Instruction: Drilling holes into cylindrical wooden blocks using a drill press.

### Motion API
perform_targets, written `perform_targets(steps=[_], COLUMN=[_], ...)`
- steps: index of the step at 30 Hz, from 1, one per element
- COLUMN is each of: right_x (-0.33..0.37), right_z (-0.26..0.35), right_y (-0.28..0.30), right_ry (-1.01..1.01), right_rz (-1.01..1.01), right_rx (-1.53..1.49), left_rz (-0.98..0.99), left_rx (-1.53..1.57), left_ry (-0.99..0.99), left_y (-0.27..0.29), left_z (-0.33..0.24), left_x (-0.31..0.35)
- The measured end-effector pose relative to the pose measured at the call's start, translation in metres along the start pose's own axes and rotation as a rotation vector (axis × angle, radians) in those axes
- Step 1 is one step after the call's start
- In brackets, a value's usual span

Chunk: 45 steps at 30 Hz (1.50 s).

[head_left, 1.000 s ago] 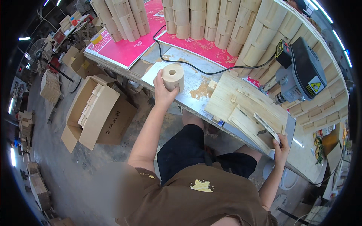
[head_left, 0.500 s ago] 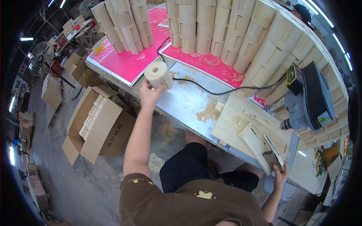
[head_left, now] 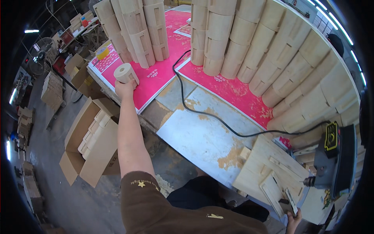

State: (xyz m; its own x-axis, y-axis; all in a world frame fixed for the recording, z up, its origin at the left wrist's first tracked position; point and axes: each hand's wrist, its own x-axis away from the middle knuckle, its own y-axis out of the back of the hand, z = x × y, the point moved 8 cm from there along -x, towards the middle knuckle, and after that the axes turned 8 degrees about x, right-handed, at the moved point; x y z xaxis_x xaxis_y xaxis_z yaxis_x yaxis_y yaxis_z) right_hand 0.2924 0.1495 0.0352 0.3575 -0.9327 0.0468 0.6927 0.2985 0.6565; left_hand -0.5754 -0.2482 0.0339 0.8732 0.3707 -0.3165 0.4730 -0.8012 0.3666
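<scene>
My left hand [head_left: 124, 89] is closed around a pale wooden cylinder [head_left: 125, 71] with a round hole in its top. The cylinder is upright over the pink board [head_left: 156, 84], near its left edge; I cannot tell whether it touches the board. At the lower right, my right hand [head_left: 293, 221] is closed on the end of a wooden jig [head_left: 271, 191] with a dark piece in its slot. This jig sits on a plywood base [head_left: 257, 169], just below the chuck of a drill press [head_left: 337, 167].
Tall stacks of slotted wooden cylinders [head_left: 214, 43] line the table's far side, with another group [head_left: 136, 35] at the left. A black cable [head_left: 210, 115] crosses the dusty white board [head_left: 194, 136]. An open carton [head_left: 99, 156] of wooden pieces stands on the floor.
My left hand has carried the cylinder leftward, from above the white board to the pink board. My right hand stays on the jig. The whole view has shifted.
</scene>
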Motion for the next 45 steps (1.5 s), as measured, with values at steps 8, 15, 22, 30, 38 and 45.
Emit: perform_targets(steps=[8,15,22,30,38,45], right_x=[0.009,0.011,0.001,0.004,0.004,-0.001], right_z=[0.064,0.05,0.026,0.056,0.041,0.05], right_y=[-0.012,-0.004,-0.004,-0.018,-0.017,-0.019], right_ry=[-0.206,-0.255,-0.073,-0.066,-0.077,-0.02], right_rz=[0.021,-0.015,-0.024,-0.059,-0.08,-0.093], right_rx=[0.342,0.367,0.07,0.055,-0.037,0.036], left_rz=[-0.122,0.077,-0.091,0.424,0.29,0.179], left_rx=[-0.032,0.334,0.441,0.776,0.493,0.491], left_ry=[0.08,0.054,-0.211,-0.627,-0.493,-0.498], left_y=[-0.044,-0.093,-0.084,-0.12,-0.134,-0.138], left_z=[0.021,0.028,-0.022,-0.262,-0.379,-0.386], left_x=[-0.055,-0.075,-0.022,0.122,0.129,0.122])
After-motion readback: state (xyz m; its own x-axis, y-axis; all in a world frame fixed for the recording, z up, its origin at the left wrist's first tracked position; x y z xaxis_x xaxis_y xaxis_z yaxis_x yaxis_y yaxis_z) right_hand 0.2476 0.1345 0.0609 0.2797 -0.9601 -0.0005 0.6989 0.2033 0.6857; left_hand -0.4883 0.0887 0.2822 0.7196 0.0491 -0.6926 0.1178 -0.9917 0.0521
